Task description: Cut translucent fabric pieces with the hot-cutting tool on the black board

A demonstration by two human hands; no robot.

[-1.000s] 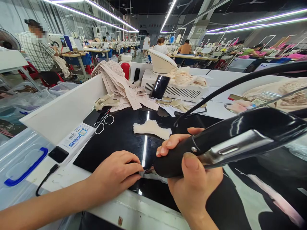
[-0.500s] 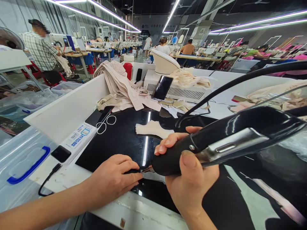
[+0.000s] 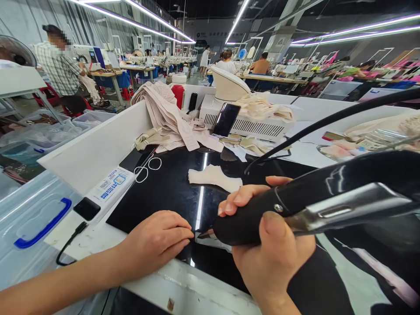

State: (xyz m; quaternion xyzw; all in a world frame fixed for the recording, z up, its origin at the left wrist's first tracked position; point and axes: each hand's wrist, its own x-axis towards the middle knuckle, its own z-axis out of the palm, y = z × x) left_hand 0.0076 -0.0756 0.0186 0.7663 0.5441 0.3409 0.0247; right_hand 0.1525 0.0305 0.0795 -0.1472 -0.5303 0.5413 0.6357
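Observation:
My right hand (image 3: 272, 245) is wrapped round a black handheld electric tool (image 3: 315, 197) with a silver metal lever and a narrow pointed tip. The tip rests low over a thin pale piece of material (image 3: 218, 244) on the glossy black work surface (image 3: 157, 197). Just left of that tip is my left hand (image 3: 160, 240), fingers pressed together and fingertips down at the pale piece's end. Whatever they pinch is hidden. Beyond the tool lies a cream fabric piece (image 3: 215, 177) with curved edges.
A thick black cable (image 3: 302, 135) arches over the right side. Folded beige fabric (image 3: 167, 113), a propped phone (image 3: 226, 120) and a vented white machine (image 3: 243, 122) stand at the back. At left are a white box (image 3: 110, 188) and a small black device (image 3: 87, 209).
The tool in my right hand has shifted slightly right, opening a small gap between its tip and my left fingertips. My left hand has barely moved.

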